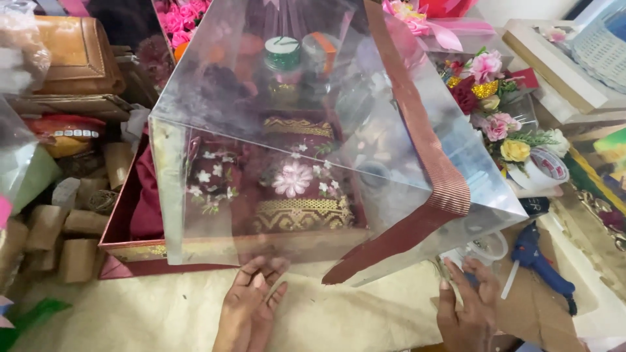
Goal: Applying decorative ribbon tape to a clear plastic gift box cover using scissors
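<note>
A person's left hand (251,306) lies flat, fingers straight and close together, its fingertips (261,268) touching the lower front edge of a large clear plastic box cover (293,117) edged with a maroon ribbed ribbon (437,176). The right hand (466,309) is at the cover's lower right corner, fingers loosely spread and pointing up towards the plastic; whether it grips anything cannot be told, since the corner's glare hides the contact.

The cover sits tilted over a shallow red-and-gold gift tray (130,251), its left edge down on the tray's front rim and its right side raised and jutting past the tray. Inside the tray, seen through the plastic, lies maroon folded fabric with gold woven bands (300,212), dressed with a pink fabric flower (293,178) and small white blossoms. Everything rests on a cream cloth (163,313) spread under the hands.

Just right of the right hand lies a blue hot-glue gun (538,257). Further right and above stands an artificial bouquet of pink, yellow and red flowers (495,111). To the left of the tray, short brown cardboard tubes (72,241) are heaped, with a tan leather bag (75,52) beyond them at top left.
</note>
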